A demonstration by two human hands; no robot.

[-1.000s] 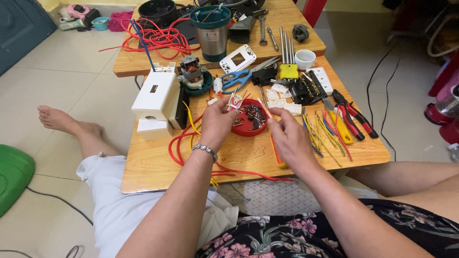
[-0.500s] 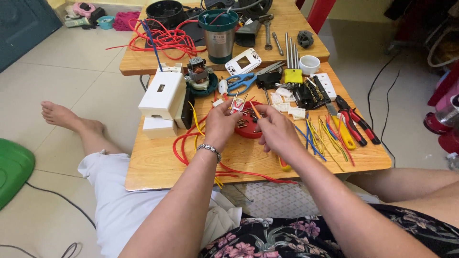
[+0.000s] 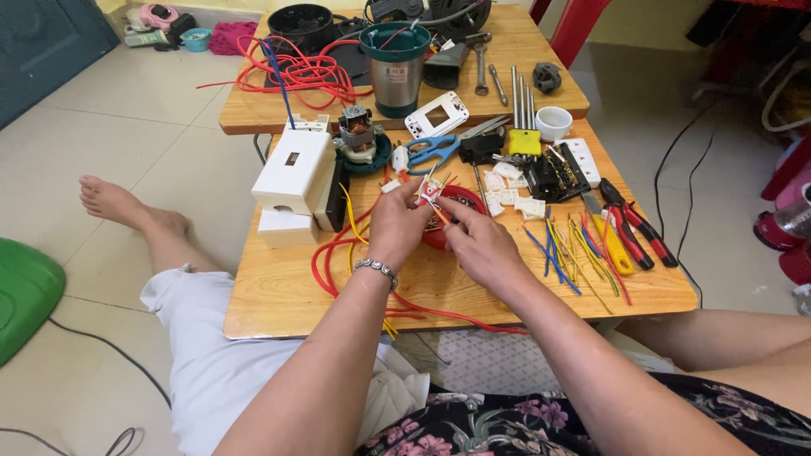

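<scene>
Fingers of the left hand (image 3: 397, 224) pinched a small white and red electrical part (image 3: 429, 191), holding it up just above a red round dish (image 3: 463, 203) on the low wooden table (image 3: 279, 295). At the same part, the right hand (image 3: 481, 245) had its thumb and forefinger pressed together on a thin orange wire (image 3: 438, 214) that ran into it from below. A metal bracelet (image 3: 377, 268) sat on the left wrist. Red cable (image 3: 338, 262) looped over the table beneath the left hand, with yellow strands beside it. Left of the hands stood white plastic boxes (image 3: 291, 181); behind them lay blue-handled scissors (image 3: 432, 150) and a small motor (image 3: 356, 135). To the right were loose coloured wires (image 3: 574, 253) and red-handled pliers (image 3: 638, 228), well apart from the hands.
</scene>
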